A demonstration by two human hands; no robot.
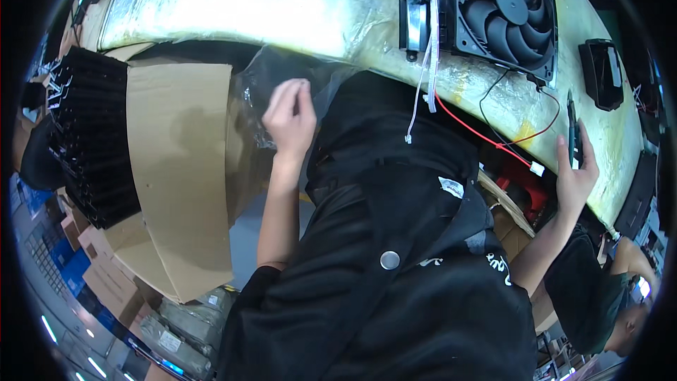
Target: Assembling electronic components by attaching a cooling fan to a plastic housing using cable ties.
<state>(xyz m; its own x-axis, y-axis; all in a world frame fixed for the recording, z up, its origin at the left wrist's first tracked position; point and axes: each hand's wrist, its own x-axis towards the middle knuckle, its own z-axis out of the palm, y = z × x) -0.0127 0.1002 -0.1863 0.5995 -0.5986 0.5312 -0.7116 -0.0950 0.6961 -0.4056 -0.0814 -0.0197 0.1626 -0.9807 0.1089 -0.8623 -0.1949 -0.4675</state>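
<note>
My left hand (290, 118) is raised over my lap beside a clear plastic bag (254, 102), its fingertips pinched together; whatever they may hold is too small to make out. At the table's right edge my right hand (580, 173) grips slim dark pliers (571, 123), their tip pointing away from me. A black fan (510, 5) in a square frame lies on the table, beside a black bracket (415, 10). White cables (434, 49) run down from it over the edge. A red wire ends in a white connector (537, 168) near my right hand.
The table (282, 0) has a shiny, wrinkled plastic covering. An open black box-shaped part (601, 74) lies at its right. On my left stands a cardboard box (180, 169) packed with black strips (99, 141). Another person (599, 296) is at lower right; more cartons (109, 282) fill the lower left.
</note>
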